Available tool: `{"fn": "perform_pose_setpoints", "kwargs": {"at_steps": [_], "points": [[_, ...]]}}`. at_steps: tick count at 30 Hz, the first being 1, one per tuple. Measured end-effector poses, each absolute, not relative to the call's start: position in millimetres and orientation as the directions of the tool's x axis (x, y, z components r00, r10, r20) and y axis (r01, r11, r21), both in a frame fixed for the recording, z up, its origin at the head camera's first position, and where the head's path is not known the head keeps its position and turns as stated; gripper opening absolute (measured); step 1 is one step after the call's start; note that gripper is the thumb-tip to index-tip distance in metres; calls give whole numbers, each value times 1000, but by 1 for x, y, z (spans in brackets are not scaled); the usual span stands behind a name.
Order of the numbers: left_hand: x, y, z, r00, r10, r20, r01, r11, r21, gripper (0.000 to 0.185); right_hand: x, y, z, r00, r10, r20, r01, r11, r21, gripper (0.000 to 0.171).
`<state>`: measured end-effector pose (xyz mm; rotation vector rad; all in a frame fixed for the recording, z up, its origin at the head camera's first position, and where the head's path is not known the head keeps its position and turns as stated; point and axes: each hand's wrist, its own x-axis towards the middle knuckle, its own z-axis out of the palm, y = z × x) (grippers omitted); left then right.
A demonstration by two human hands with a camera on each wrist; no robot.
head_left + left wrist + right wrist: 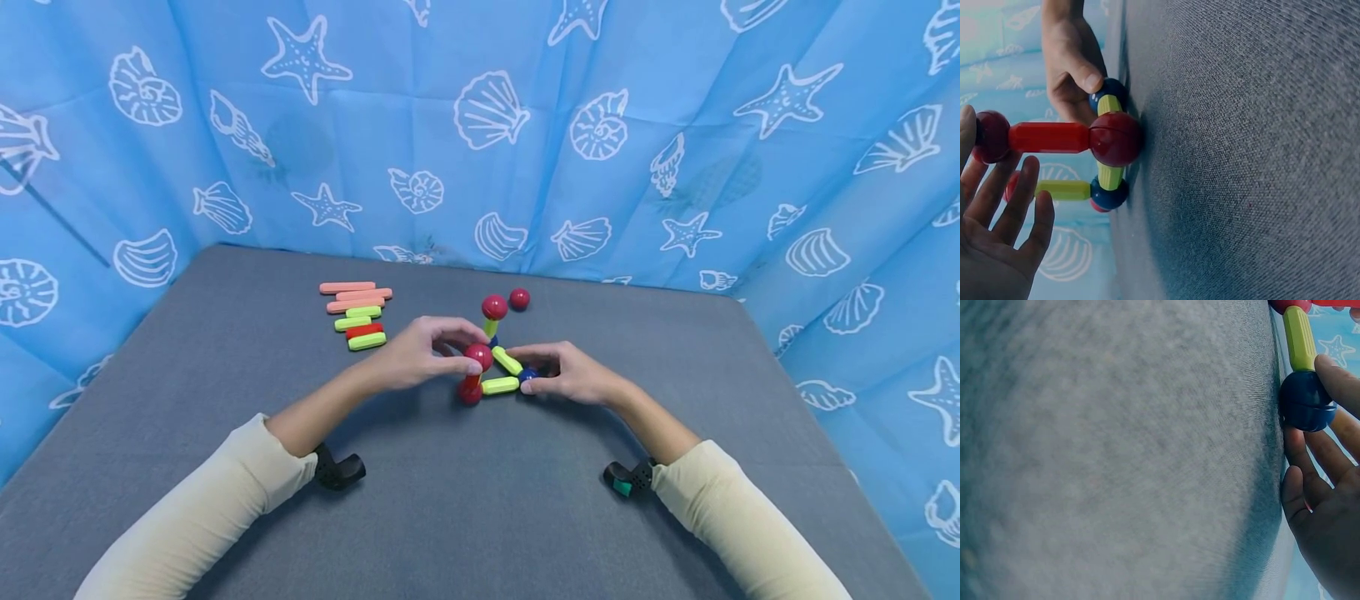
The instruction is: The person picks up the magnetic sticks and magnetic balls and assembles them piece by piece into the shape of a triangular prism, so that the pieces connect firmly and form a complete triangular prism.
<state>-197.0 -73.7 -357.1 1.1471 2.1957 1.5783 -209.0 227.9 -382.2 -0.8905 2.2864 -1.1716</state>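
Note:
A structure of balls and short rods stands on the table. My left hand (416,354) pinches the upper red ball (477,357) between thumb and fingers. Below that ball a red rod (1050,137) runs down to another red ball (1116,139) on the tabletop. From there a yellow-green rod (500,386) leads to a blue ball (1307,401), which my right hand (573,373) holds with thumb and fingers. A second yellow-green rod (507,361) joins it to a farther blue ball (1110,192). Over that one rises a yellow-green rod (1063,190) topped by a red ball (494,307).
A loose red ball (520,299) lies behind the structure. To the left, salmon rods (347,287), short yellow-green rods (367,341) and a red rod (364,331) lie in a column. A blue shell-patterned curtain (450,167) hangs behind the grey table (480,517).

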Motion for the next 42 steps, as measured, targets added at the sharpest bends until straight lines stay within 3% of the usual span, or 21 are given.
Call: {"fn": "perform_pose_setpoints", "kwargs": {"at_steps": [8, 13, 19, 27, 32, 42], "points": [[-197, -76, -356, -693, 676, 250, 453, 139, 881, 41, -208, 228, -382, -710, -700, -77, -352, 448, -822, 55], [-204, -93, -353, -764, 588, 267, 458, 202, 866, 35, -209, 228, -382, -707, -703, -77, -352, 445, -823, 56], [-227, -143, -354, -871, 403, 280, 438, 378, 816, 30, -209, 228, -383, -700, -712, -65, -366, 435, -823, 56], [-251, -213, -378, -964, 178, 197, 266, 644, 718, 35, -209, 228, -382, -705, -705, -74, -358, 444, -821, 56], [-254, -230, -388, -982, 165, 90, 182, 711, 680, 38, -209, 227, -382, -708, -702, -81, -353, 451, -820, 56], [-263, -227, -396, -980, 137, 146, 200, 709, 676, 35, -210, 228, -381, -703, -707, -77, -357, 444, -822, 56]]}}
